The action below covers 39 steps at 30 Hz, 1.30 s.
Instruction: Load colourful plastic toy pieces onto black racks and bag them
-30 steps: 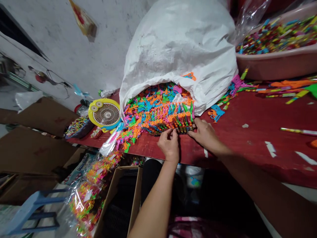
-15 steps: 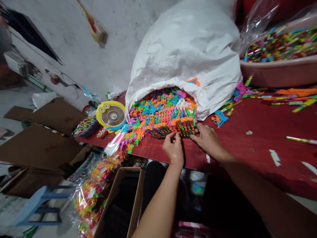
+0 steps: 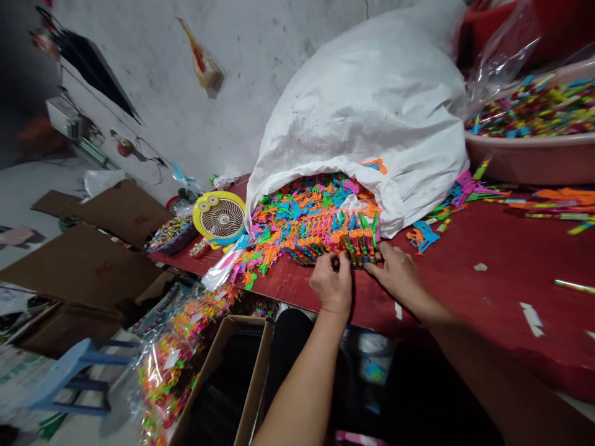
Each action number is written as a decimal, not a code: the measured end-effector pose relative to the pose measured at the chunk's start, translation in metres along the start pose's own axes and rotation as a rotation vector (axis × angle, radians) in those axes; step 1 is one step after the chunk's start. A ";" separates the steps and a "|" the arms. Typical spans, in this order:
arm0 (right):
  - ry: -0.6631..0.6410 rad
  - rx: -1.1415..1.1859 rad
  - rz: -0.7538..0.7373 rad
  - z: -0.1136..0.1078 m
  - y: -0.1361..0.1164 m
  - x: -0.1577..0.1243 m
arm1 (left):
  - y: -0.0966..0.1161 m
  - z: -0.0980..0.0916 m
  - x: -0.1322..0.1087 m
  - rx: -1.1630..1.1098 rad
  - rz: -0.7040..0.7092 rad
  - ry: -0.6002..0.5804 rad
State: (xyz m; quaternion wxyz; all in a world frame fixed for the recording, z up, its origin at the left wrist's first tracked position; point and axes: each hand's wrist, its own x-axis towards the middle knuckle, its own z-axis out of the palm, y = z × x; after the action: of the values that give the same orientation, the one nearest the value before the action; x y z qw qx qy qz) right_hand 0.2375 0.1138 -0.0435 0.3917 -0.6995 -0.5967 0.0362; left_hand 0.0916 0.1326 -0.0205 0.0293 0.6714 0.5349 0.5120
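A tight row of small plastic toys (image 3: 320, 238) in orange, pink, green and blue stands along the red table, in front of a white sack's mouth. Their shapes look like little toy guns. My left hand (image 3: 332, 282) is at the row's front side, thumb and forefinger bent together; whatever lies between the tips is too small to make out. At the row's right end, my right hand (image 3: 398, 272) has thumb and fingers closed about the last toys. Loose toys of the same colours (image 3: 260, 254) spill from the sack (image 3: 362, 105) left of and behind the row.
A pink basin (image 3: 534, 155) of small colourful tubes stands at the right. Left are a yellow fan (image 3: 220, 218) and a bowl of small pieces (image 3: 171, 238). Below the red table (image 3: 488, 266) are an open carton (image 3: 266, 365), bagged toys (image 3: 162, 371) and a blue stool (image 3: 69, 378).
The whole view has shifted, so things appear slightly lower and further right. Both hands stay at the row, with hardly any change in their grip.
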 end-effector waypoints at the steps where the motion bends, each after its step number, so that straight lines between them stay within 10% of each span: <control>1: -0.001 0.000 0.001 0.000 0.000 0.000 | 0.000 -0.001 0.000 0.012 0.015 -0.003; 12: 0.009 0.016 0.003 -0.001 0.000 0.000 | -0.003 -0.005 0.001 -0.031 0.032 -0.094; 26: -0.015 0.040 -0.018 -0.003 0.001 0.000 | 0.006 -0.003 0.009 -0.068 0.012 0.068; 39: -0.075 0.055 0.033 -0.007 -0.002 0.001 | 0.001 -0.016 0.012 -0.132 -0.215 -0.066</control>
State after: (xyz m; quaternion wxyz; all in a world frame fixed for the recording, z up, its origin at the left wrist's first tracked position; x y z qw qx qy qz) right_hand 0.2398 0.1115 -0.0371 0.3876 -0.6963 -0.5981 0.0851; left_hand 0.0798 0.1337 -0.0044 0.1458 0.6233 0.5676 0.5178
